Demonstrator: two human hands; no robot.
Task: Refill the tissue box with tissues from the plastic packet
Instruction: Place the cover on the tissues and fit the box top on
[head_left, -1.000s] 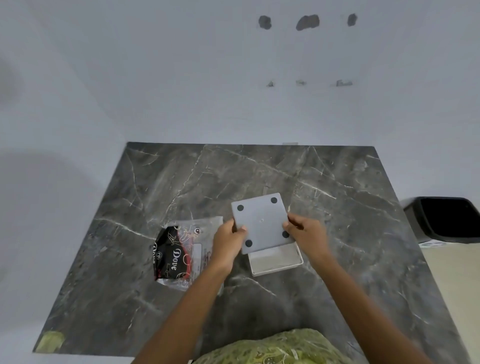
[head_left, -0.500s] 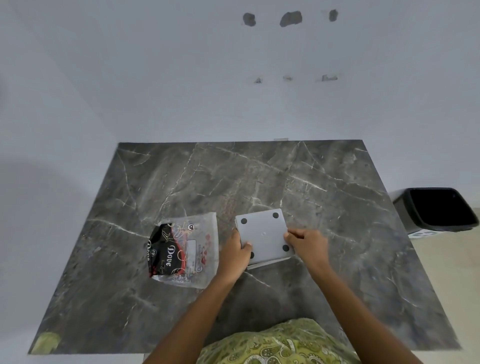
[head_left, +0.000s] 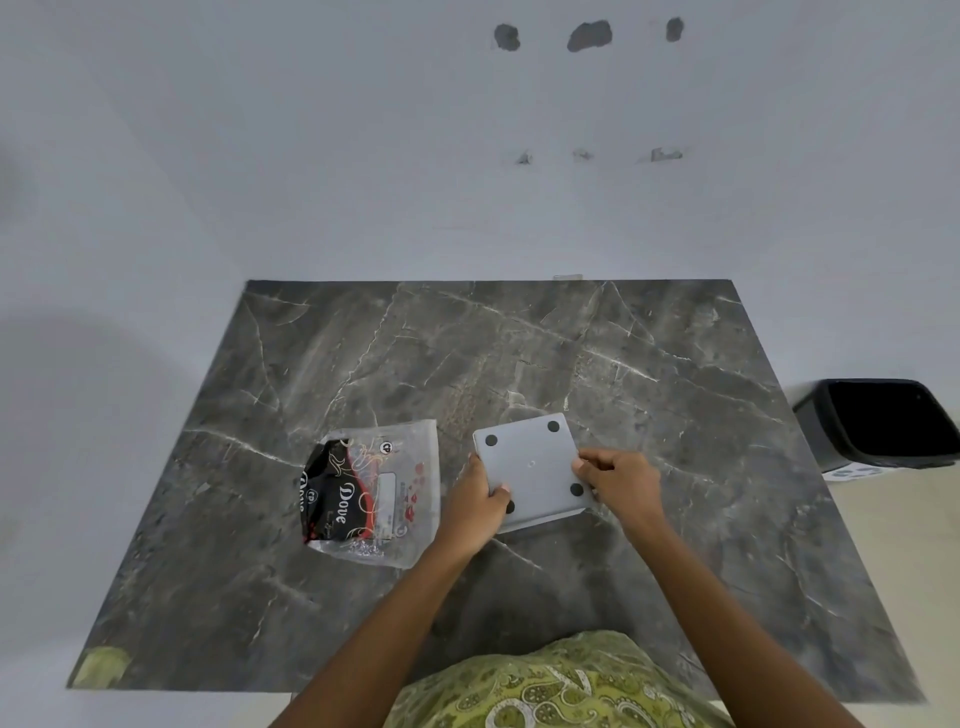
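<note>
A square grey tissue box (head_left: 532, 467) lies upside down on the dark marble table (head_left: 519, 343), its flat base with black rubber feet facing up. My left hand (head_left: 475, 501) grips its left near edge, thumb on the base. My right hand (head_left: 618, 480) holds its right edge with fingers pressed on the base. To the left lies the clear plastic packet (head_left: 374, 491) with a black and red "Dove" print, flat on the table, touching neither hand.
A black bin (head_left: 878, 423) stands on the floor to the right of the table. White walls close in behind and to the left. A yellowish patch (head_left: 98, 667) marks the table's near left corner.
The grey base plate was tilted above the white lower part of the box, showing a gap. Now it sits pressed down flat over it, and the white part is hidden.
</note>
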